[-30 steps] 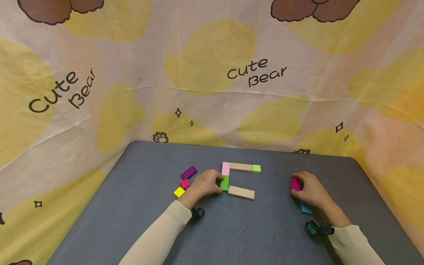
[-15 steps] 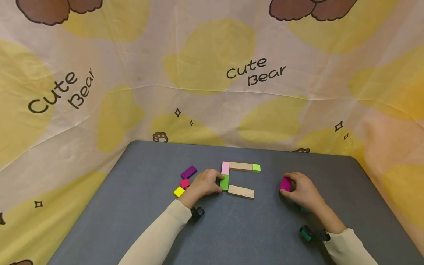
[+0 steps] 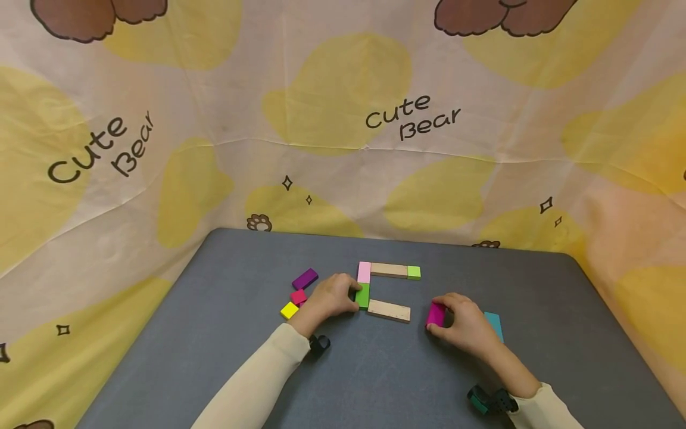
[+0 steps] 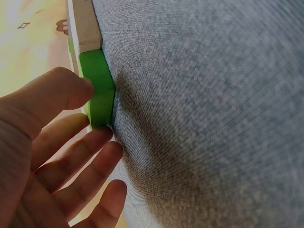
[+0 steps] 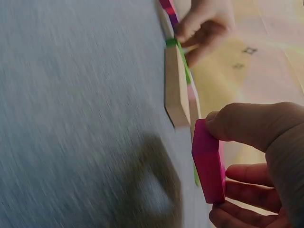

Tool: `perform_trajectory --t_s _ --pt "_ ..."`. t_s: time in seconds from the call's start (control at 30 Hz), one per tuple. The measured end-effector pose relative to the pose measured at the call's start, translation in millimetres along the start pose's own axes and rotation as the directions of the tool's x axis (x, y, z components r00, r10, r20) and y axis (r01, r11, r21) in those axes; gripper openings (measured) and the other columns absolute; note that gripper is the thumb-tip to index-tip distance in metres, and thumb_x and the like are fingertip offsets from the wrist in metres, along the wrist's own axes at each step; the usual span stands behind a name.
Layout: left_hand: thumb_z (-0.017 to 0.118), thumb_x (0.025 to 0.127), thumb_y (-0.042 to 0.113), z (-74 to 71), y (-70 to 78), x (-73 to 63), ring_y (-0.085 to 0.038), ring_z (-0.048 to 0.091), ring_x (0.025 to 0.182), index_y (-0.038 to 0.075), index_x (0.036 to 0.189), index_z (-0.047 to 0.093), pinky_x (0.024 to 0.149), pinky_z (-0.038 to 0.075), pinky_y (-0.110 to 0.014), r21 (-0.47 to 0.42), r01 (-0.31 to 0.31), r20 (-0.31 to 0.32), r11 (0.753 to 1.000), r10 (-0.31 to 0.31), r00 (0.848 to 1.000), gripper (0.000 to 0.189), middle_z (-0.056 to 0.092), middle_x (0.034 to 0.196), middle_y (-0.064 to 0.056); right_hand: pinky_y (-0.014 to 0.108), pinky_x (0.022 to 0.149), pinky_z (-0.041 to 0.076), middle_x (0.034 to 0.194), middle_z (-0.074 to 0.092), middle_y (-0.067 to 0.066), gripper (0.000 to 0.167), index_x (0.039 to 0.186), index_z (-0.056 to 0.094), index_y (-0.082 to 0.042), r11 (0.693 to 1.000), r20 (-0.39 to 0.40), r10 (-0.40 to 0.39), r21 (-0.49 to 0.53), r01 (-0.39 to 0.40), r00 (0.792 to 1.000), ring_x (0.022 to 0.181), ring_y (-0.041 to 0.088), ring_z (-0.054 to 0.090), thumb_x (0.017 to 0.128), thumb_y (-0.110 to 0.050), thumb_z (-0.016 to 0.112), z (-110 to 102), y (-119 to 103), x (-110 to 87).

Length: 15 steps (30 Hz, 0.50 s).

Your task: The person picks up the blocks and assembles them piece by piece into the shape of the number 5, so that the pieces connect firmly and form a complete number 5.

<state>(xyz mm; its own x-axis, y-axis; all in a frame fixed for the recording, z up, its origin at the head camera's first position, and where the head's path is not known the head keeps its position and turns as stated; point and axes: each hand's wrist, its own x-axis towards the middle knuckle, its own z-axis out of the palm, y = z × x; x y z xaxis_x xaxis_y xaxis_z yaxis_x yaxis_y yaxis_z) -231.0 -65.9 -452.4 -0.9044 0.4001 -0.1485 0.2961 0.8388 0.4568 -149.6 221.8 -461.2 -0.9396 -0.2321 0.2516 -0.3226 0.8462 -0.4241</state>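
Head view evenly lit — right-wrist table (image 5: 71,95) blur-streaked, darkly shadowed — wrist-view backdrop (image 4: 33,47) washed bright.

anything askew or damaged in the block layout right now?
Slightly askew: the near wooden block beside the green block. In the head view its right end angles toward the camera, while the far wooden block runs closer to parallel with the far edge of the table. No damage or spill shows.
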Motion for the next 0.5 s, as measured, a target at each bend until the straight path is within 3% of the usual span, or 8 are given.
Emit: perform_trajectory --t_s 0.5 --pt "0.078 0.076 0.022 0.4 -0.8 -0.2 -0.017 0.054 0.086 0.013 0.119 0.070 0.080 0.049 -0.035 -0.003 -0.009 -0.012 1.000 0.008 1.000 0.045 0.068 0.117 -0.004 0.031 0.071 0.051 0.104 0.067 0.007 0.047 0.105 0.070 -0.005 1.000 0.088 0.026 0.006 -0.026 0.996 0.091 0.020 0.058 0.068 -0.028 0.085 20.8 -26.2 -2.4"
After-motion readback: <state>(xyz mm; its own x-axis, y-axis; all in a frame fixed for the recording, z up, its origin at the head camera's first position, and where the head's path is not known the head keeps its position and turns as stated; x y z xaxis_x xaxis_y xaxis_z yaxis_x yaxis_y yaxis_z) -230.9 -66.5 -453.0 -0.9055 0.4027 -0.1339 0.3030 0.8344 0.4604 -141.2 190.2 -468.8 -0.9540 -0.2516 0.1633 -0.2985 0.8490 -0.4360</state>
